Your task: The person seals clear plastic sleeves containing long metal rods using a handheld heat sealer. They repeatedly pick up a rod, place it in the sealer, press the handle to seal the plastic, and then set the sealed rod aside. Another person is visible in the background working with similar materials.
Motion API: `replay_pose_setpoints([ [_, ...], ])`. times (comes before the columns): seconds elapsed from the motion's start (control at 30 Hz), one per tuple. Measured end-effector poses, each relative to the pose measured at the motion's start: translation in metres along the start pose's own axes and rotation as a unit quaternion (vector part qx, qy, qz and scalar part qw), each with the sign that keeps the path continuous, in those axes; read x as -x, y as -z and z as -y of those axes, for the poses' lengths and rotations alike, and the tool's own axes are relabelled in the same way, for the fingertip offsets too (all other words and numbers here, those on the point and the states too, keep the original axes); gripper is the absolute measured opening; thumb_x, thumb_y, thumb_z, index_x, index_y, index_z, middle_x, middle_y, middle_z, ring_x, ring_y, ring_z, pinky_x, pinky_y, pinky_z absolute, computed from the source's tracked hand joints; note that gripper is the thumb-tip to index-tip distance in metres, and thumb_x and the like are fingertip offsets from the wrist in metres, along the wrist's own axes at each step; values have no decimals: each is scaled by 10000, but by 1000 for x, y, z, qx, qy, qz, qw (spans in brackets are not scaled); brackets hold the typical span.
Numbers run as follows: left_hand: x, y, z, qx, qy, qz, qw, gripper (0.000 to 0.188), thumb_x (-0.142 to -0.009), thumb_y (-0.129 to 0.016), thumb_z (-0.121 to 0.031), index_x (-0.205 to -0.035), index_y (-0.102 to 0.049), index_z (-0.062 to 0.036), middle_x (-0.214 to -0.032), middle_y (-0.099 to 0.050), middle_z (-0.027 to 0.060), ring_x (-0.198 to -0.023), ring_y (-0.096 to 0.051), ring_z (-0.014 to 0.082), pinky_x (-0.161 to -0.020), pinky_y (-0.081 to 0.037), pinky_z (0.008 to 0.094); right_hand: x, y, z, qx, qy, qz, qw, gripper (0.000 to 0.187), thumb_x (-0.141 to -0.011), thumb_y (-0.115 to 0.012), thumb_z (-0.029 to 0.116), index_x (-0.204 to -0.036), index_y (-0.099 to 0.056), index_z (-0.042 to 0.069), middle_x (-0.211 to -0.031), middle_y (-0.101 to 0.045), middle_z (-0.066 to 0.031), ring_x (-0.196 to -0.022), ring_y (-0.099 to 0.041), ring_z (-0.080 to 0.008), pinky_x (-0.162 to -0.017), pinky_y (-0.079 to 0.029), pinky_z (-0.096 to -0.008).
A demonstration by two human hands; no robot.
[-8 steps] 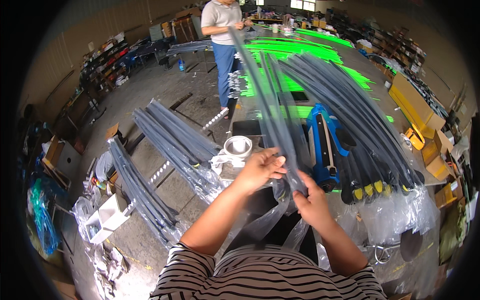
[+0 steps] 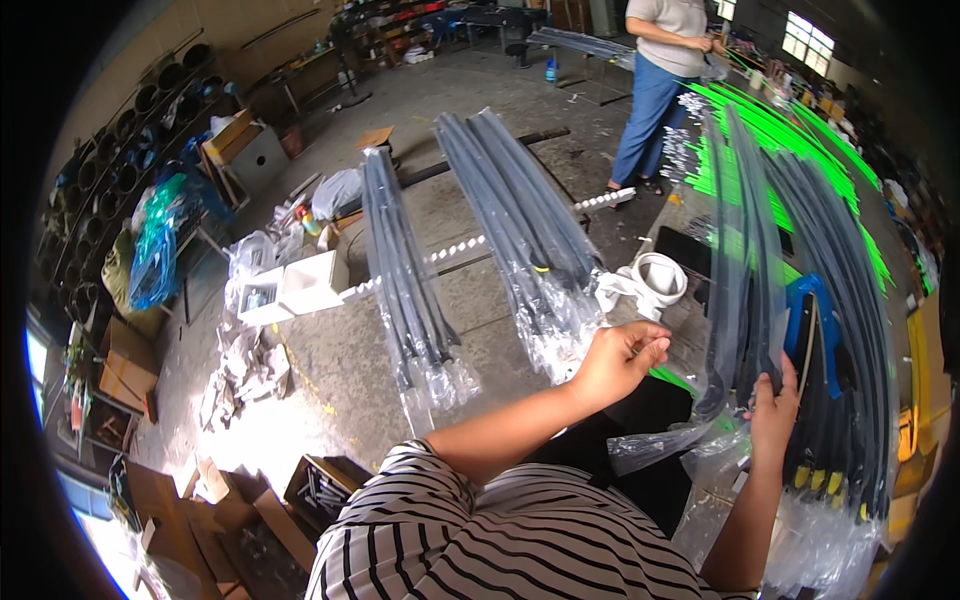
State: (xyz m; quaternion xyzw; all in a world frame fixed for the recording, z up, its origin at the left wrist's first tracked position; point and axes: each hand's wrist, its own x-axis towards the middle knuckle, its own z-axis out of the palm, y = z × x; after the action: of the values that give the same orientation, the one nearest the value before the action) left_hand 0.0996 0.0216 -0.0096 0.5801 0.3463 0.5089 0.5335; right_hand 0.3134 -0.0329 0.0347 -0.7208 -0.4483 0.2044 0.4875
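Beside the worktable, my right hand (image 2: 775, 402) is closed around the lower part of a long dark strip in a clear plastic sleeve (image 2: 757, 285). Another sleeved strip (image 2: 716, 310) stands out alongside it, and loose plastic film trails below. My left hand (image 2: 622, 364) is apart from the strips, its thumb and fingers pinched together; whatever lies between them is too small to make out. A white ring-shaped container (image 2: 660, 279) with crumpled white material sits just beyond my left hand. Partly behind the strips, the blue heat sealer (image 2: 836, 345) is on the table.
Two bundles of sleeved strips, a smaller one (image 2: 398, 270) and a larger one (image 2: 515, 220), rest on a low rack at the left. More sleeved strips (image 2: 850, 260) and bright green rods (image 2: 800, 140) cover the table. Another person (image 2: 660, 90) stands at its far side.
My view has swung left, so everything sits farther right. My left hand has come away from the strips, while my right hand keeps its hold on one.
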Motion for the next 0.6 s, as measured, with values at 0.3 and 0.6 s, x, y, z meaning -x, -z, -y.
replay_pose_setpoints([
  [0.3,99,247,168,-484,264,-341,762,279,-698,-591,-266,-866,-603,-44,-815,-597,177,-778,-585,315,-723,-460,379,56,28,2,173,338,-67,923,299,-863,-426,137,-1102,-469,-37,-1129,-487,-149,-1031,-467,-260,-868,-359,-333],
  [0.6,100,290,181,-476,494,-355,635,684,-564,-699,-449,-1040,-453,-24,-1039,-510,172,-974,-522,310,-811,-440,375,76,25,-11,190,313,-57,929,201,-860,-413,68,-970,-530,-53,-951,-549,-128,-872,-519,-222,-774,-401,-306],
])
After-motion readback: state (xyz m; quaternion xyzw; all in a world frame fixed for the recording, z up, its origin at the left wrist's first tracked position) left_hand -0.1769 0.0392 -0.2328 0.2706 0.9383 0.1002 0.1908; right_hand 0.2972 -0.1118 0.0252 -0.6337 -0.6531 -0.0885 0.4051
